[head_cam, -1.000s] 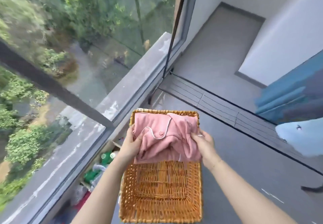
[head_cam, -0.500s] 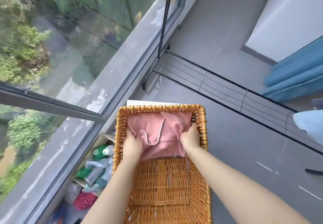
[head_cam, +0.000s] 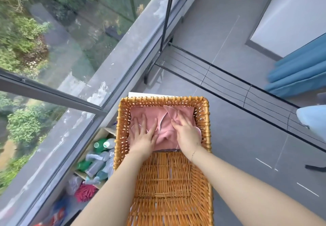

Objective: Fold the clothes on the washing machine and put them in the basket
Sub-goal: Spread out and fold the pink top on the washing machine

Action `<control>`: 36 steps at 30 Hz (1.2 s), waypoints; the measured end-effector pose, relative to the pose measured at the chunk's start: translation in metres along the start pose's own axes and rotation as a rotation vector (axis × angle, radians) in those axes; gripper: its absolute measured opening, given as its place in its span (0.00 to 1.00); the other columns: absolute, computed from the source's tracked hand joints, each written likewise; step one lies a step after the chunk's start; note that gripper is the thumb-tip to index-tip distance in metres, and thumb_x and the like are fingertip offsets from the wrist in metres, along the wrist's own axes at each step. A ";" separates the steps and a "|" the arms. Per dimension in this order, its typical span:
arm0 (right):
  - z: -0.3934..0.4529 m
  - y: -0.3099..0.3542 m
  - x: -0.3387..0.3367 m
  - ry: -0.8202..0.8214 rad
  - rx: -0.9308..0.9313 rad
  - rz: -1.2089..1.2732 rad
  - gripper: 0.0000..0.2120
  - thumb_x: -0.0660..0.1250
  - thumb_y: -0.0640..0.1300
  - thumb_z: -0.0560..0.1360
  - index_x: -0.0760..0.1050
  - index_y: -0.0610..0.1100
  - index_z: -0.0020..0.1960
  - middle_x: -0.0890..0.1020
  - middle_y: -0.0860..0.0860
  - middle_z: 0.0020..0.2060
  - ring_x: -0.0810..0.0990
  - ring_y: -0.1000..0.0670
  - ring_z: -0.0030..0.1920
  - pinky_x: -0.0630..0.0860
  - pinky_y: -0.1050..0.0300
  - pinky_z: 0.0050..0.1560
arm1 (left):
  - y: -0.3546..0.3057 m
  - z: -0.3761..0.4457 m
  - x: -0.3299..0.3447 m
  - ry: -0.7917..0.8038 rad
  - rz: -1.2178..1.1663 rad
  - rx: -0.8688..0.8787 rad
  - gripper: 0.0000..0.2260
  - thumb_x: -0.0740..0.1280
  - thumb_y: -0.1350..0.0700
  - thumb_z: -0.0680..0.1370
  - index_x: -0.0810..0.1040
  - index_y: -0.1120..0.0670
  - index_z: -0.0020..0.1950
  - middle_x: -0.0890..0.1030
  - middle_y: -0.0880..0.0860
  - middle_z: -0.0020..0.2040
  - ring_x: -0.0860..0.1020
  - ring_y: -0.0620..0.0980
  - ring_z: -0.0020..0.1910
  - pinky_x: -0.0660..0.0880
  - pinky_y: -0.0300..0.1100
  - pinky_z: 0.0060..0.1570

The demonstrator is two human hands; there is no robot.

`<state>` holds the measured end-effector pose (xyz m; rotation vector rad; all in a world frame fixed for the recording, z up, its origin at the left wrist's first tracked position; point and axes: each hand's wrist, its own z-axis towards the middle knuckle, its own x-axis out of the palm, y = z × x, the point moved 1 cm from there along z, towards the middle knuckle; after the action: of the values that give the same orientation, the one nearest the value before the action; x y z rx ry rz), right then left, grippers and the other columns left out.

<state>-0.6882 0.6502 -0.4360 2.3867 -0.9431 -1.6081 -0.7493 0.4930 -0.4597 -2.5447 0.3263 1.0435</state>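
the pink garment (head_cam: 169, 129) lies folded in the far end of the basket (head_cam: 205, 155), centre of the frame, its long side running across from wall to wall. both hands lie flat on top of it, left hand (head_cam: 143, 136) and right hand (head_cam: 187, 134) side by side with fingers spread wide, neither grip holding anything, only pressing down. the garment sits directly under both palms, so i'd judge that lifting straight up and back toward the near, bare half frees them equally.
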 end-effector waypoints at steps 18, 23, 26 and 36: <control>-0.015 0.018 -0.082 0.199 0.061 0.098 0.17 0.57 0.35 0.75 0.82 0.43 0.56 0.77 0.44 0.60 0.77 0.42 0.60 0.73 0.56 0.57 | -0.048 -0.063 -0.096 0.004 -0.063 -0.072 0.19 0.59 0.46 0.79 0.74 0.50 0.67 0.72 0.52 0.70 0.68 0.54 0.69 0.62 0.48 0.69; -0.065 0.024 -0.130 0.127 0.057 0.202 0.17 0.58 0.37 0.76 0.82 0.46 0.55 0.82 0.49 0.58 0.80 0.52 0.47 0.75 0.59 0.46 | -0.070 -0.120 -0.119 0.063 0.009 -0.114 0.21 0.57 0.49 0.80 0.67 0.52 0.72 0.77 0.56 0.63 0.79 0.56 0.57 0.75 0.50 0.59; -0.104 0.027 -0.157 0.047 0.028 0.244 0.15 0.58 0.36 0.75 0.83 0.46 0.46 0.82 0.50 0.45 0.71 0.58 0.31 0.63 0.64 0.31 | -0.082 -0.157 -0.130 0.009 0.028 -0.129 0.20 0.56 0.55 0.80 0.66 0.49 0.72 0.75 0.55 0.66 0.75 0.54 0.62 0.74 0.47 0.59; -0.293 0.034 -0.253 -0.242 -0.118 0.393 0.13 0.59 0.35 0.73 0.79 0.49 0.39 0.81 0.50 0.37 0.78 0.50 0.41 0.77 0.54 0.49 | -0.180 -0.339 -0.146 -0.366 -0.019 0.010 0.16 0.58 0.60 0.75 0.76 0.52 0.61 0.80 0.53 0.57 0.78 0.53 0.54 0.76 0.44 0.52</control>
<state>-0.5095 0.6913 -0.0930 1.8140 -1.2270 -1.7547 -0.5771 0.5244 -0.0885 -2.2805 0.2047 1.4621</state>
